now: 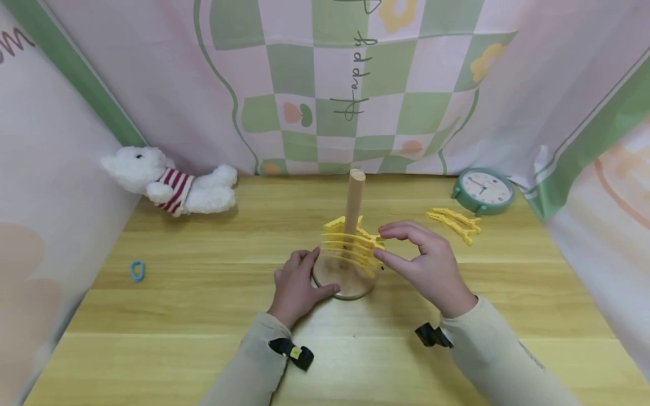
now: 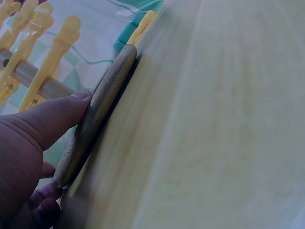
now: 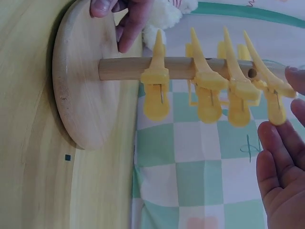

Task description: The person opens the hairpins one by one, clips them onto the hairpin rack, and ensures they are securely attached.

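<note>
On the table in front of us, the wooden stand is upright, round base flat, post rising from it. The left hand holds the base by its rim, thumb on the upper face; we would hold it just so, because the stand could rock when a clip is worked. The right hand appears to pinch the top yellow clip by its handle end, with three lower clips spaced along the post beneath. We judge it best to squeeze the handles evenly, let the prongs part fully around the post, and move the clip level, since a twist could knock its neighbour. What look like two loose clips lie on the table near the clock.

As for writing, the largest is on the checked cloth: we read "Happy" running sideways, with another word cut off above it. Faint lettering on the right sleeve and the clock's small figures we cannot make out. We can read no brand.
</note>
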Demonstrator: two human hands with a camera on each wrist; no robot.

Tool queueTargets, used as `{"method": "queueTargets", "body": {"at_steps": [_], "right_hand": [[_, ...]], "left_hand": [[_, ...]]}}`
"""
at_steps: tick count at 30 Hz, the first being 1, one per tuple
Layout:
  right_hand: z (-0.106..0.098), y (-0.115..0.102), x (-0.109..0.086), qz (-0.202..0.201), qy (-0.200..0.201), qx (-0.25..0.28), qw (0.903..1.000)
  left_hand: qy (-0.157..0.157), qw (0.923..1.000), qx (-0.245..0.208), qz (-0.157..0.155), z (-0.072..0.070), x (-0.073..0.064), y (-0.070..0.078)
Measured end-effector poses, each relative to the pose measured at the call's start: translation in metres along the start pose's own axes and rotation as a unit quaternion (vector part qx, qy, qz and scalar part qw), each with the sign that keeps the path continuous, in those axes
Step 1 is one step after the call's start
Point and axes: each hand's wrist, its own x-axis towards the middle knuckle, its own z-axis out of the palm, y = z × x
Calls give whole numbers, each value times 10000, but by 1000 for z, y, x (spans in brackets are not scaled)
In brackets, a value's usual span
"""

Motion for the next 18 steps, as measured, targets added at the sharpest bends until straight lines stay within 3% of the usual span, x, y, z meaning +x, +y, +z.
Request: {"method": "queueTargets", "body": {"at_steps": [10,18], "right_hand": [[-7,9,-11,320,177,499,9981],[-13,23,-13,249,496,1004,9934]], "left_hand": [[30,10000,-35,43,-1,-2,2],[13,10000,-55,24,-1,-2,1]]}}
